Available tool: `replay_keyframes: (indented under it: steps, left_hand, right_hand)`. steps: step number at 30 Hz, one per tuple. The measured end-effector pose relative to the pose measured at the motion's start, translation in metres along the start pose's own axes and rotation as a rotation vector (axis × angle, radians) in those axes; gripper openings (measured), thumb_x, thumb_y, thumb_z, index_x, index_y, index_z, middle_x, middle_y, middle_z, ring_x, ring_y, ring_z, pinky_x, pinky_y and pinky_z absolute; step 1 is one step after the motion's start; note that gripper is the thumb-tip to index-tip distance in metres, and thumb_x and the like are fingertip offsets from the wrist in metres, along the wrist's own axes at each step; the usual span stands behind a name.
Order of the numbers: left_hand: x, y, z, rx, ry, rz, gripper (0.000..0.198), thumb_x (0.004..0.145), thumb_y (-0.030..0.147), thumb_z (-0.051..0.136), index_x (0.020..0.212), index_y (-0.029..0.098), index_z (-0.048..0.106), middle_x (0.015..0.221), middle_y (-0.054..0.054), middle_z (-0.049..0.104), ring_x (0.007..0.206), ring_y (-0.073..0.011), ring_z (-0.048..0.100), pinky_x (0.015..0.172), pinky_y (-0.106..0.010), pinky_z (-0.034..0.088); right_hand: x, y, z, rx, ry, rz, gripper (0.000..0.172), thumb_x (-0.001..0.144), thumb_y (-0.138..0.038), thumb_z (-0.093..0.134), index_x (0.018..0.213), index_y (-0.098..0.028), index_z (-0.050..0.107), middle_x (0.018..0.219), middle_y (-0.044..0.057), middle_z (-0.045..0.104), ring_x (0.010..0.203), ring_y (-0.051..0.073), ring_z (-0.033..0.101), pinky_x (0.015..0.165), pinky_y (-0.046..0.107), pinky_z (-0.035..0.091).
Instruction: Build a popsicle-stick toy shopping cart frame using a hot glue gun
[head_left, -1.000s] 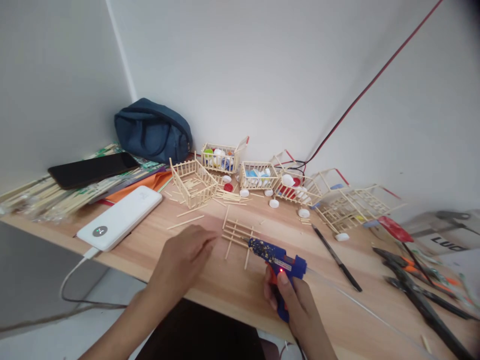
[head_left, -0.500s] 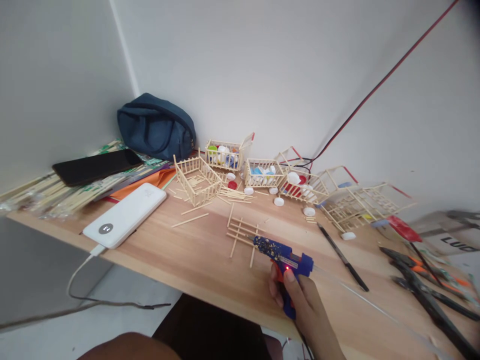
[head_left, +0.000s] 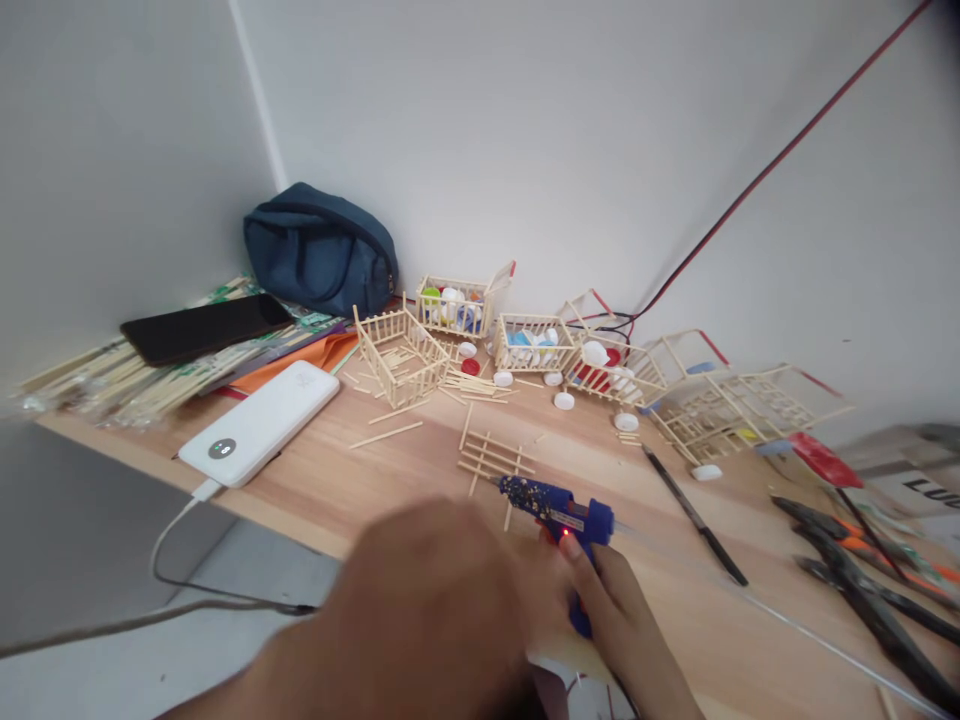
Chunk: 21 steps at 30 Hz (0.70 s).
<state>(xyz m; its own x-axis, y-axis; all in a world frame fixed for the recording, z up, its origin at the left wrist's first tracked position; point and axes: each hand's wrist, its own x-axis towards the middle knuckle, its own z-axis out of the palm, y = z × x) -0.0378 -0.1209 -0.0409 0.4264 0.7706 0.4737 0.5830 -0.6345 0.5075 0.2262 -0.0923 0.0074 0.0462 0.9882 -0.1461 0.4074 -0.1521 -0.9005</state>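
Observation:
My right hand (head_left: pixel 611 595) is closed around the handle of a blue hot glue gun (head_left: pixel 551 505), whose small red light glows by the thumb. The gun's nozzle points left, at the lower part of a small lattice of thin wooden sticks (head_left: pixel 495 455) lying flat on the table. Whether the nozzle touches the sticks I cannot tell. My left hand (head_left: pixel 435 600) is a large blur in the foreground, left of the glue gun, and its fingers cannot be made out. Behind the lattice stands an open stick basket (head_left: pixel 405 365) with loose sticks in and around it.
Several miniature stick carts (head_left: pixel 532 345) with bottle-cap wheels line the wall. On the left are a white power bank (head_left: pixel 262 425), a black phone (head_left: pixel 206 328), bundled sticks (head_left: pixel 150 385) and a blue pouch (head_left: pixel 322 250). A black pen (head_left: pixel 694 515) and pliers (head_left: pixel 862 590) lie on the right.
My left hand has come into view from below, blurred by motion. The glue gun in my right hand has shifted slightly left. The whole view has turned a little.

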Motion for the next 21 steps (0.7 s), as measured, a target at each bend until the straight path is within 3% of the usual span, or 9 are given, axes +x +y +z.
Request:
replay_keyframes:
  steps: [3,5,10,17,21]
  left_hand:
    - [0.08,-0.031,-0.039,0.154,0.022,-0.171,0.027,0.096,0.027,0.046,0.118,0.026,0.062,0.1,-0.006,0.067,0.098,-0.024,0.061,0.085,-0.04,0.05]
    - [0.106,-0.05,-0.05,0.248,0.056,-0.201,0.027,0.096,0.027,0.045,0.117,0.022,0.061,0.102,-0.007,0.066,0.098,-0.0251,0.059,0.085,-0.04,0.048]
    - [0.11,-0.064,-0.045,0.356,-0.049,-0.328,0.024,0.098,0.027,0.04,0.096,0.019,0.063,0.1,-0.008,0.061,0.098,-0.0252,0.058,0.079,-0.036,0.048]
    - [0.114,-0.063,-0.039,0.444,-0.097,-0.393,0.016,0.097,0.018,0.04,0.095,0.02,0.056,0.1,-0.007,0.059,0.097,-0.0252,0.057,0.076,-0.035,0.046]
    - [0.116,-0.063,-0.043,0.477,-0.173,-0.385,0.017,0.093,0.01,0.04,0.092,0.02,0.054,0.099,-0.007,0.058,0.095,-0.0249,0.058,0.073,-0.035,0.045]
  right_hand:
    - [0.002,-0.001,0.002,0.037,-0.054,-0.005,0.058,0.091,-0.068,0.041,0.069,-0.018,0.058,0.06,0.004,0.059,0.053,0.014,0.052,0.052,0.026,0.039]
    - [0.003,0.0,0.003,0.052,-0.077,-0.019,0.056,0.092,-0.066,0.041,0.071,-0.017,0.059,0.061,0.004,0.06,0.052,0.013,0.051,0.051,0.026,0.038]
    - [0.002,0.004,0.003,0.038,-0.085,-0.05,0.054,0.095,-0.063,0.038,0.074,-0.017,0.059,0.064,0.004,0.059,0.056,0.014,0.052,0.054,0.026,0.039]
    - [-0.002,0.004,0.002,-0.018,-0.019,-0.047,0.052,0.094,-0.062,0.041,0.072,-0.018,0.059,0.063,0.004,0.059,0.058,0.016,0.053,0.056,0.027,0.04]
    - [0.0,0.008,0.002,0.033,-0.06,-0.052,0.05,0.095,-0.06,0.04,0.079,-0.017,0.059,0.064,0.004,0.06,0.057,0.016,0.053,0.056,0.028,0.04]
